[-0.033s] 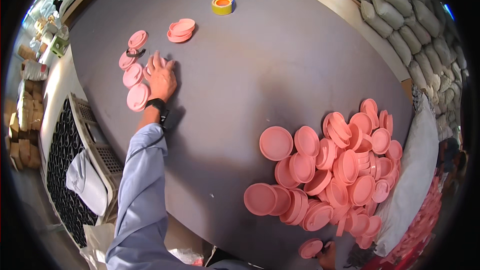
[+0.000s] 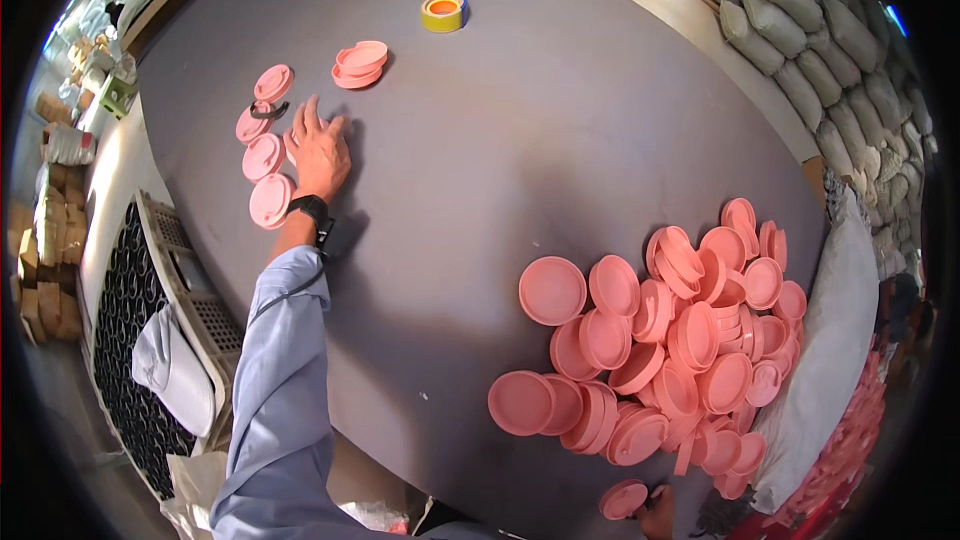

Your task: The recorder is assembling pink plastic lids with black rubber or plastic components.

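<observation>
Two hands are showing: the left hand [image 2: 320,152] is lying flat and open on the dark table [image 2: 520,150], touching the pink lids [image 2: 266,178] beside it, while the right hand [image 2: 660,515] is pinching one pink lid [image 2: 624,499] near the big lid pile [image 2: 680,350].

The right hand [image 2: 657,515] is cut off by the lower edge.

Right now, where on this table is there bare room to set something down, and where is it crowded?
Bare: the wide grey middle of the table, between the left hand, the tape roll and the lid pile. Crowded: that pile, and the lids beside the hand.
</observation>
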